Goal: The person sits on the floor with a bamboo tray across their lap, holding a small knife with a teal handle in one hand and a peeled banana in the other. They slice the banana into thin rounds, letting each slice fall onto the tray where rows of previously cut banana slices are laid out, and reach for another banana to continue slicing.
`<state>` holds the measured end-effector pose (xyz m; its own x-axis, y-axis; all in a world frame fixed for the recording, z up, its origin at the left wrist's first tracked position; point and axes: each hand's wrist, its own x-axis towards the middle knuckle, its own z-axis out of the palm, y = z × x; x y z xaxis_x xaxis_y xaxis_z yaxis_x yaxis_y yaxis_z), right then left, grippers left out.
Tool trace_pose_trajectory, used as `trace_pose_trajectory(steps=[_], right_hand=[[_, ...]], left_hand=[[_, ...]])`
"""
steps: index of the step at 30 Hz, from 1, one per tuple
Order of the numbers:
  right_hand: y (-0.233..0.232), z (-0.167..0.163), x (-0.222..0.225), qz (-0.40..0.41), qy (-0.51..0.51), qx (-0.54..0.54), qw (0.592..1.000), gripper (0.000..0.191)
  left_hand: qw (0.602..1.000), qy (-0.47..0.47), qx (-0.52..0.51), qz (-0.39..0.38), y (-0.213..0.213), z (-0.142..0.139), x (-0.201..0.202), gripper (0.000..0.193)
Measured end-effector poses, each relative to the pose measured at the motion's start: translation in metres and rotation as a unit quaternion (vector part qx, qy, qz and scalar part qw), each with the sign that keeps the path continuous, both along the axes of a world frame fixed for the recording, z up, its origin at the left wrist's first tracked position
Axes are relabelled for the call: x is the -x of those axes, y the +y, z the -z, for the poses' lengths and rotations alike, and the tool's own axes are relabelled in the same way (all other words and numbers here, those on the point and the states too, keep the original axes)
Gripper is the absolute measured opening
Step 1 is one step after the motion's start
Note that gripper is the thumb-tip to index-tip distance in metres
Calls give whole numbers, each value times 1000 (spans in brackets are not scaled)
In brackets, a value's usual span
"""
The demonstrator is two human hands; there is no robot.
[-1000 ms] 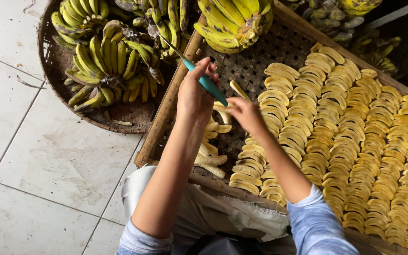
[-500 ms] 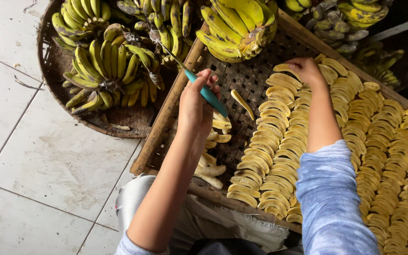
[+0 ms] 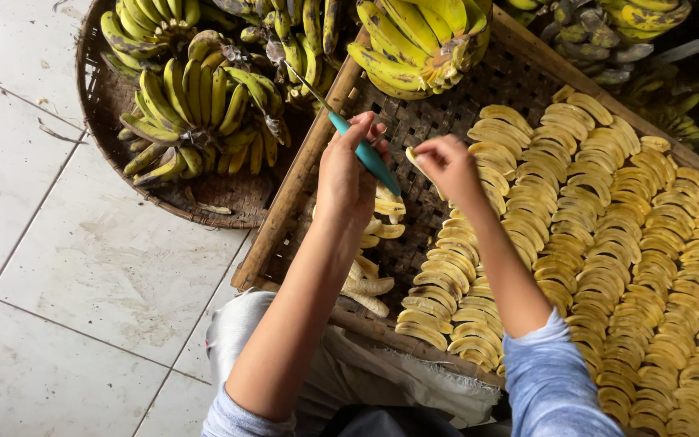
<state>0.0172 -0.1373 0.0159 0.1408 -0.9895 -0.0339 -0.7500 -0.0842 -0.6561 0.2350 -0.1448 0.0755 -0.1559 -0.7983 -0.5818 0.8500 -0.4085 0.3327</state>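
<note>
My left hand (image 3: 348, 174) grips a knife with a teal handle (image 3: 366, 154), its thin blade pointing up toward the banana bunches. My right hand (image 3: 446, 166) is closed on a peeled banana slice (image 3: 414, 159) just to the right of the knife. Both hands hover over a woven drying tray (image 3: 446, 89) with a wooden frame. Rows of yellow banana slices (image 3: 608, 218) cover the right part of the tray. A small heap of peeled bananas (image 3: 370, 267) lies under my left wrist.
A round wicker basket (image 3: 115, 137) at upper left holds bunches of green-yellow bananas (image 3: 200, 105). Another bunch (image 3: 418, 40) rests on the tray's far edge, more bananas (image 3: 608, 32) at upper right. White tiled floor (image 3: 58, 267) lies on the left.
My right hand reached out to the far rows of slices, then came back beside the knife with a slice in it. My left hand kept the knife in roughly the same place.
</note>
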Motion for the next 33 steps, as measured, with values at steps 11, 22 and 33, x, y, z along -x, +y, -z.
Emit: trace_pose_trajectory(steps=[11,22,33], right_hand=[[27,9,-106,9,-95,-77,992,55],[-13,-32,-7,168,-175,-126,962,19],[-81,-24,133,338,-318,-11,886,16]], left_hand=[[999,31,2,-21,-1,7,5,21],[1000,29,-11,-3,-2,12,5,20],[1000,18,0,4,-2,6,5,18]])
